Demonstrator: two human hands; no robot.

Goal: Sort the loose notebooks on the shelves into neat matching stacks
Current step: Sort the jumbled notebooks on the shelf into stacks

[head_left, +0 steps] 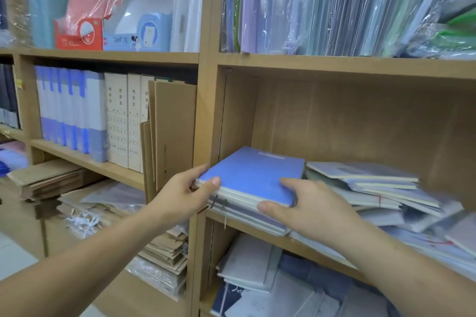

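A blue notebook (253, 175) lies on top of a small stack of notebooks at the left end of the middle right shelf (296, 242). My left hand (184, 194) grips the stack's near left corner, thumb on the blue cover. My right hand (301, 207) holds the near right corner, thumb at the front edge and fingers on top. To the right, a loose pile of pale notebooks (378, 188) lies skewed and overlapping.
A wooden upright (203, 110) divides the shelves. File boxes (77, 110) and cardboard folders (172, 131) stand on the left shelf. Plastic-wrapped folders (334, 5) fill the top shelf. More notebooks (257, 273) lie on the shelf below, and brown paper stacks (164, 249) at lower left.
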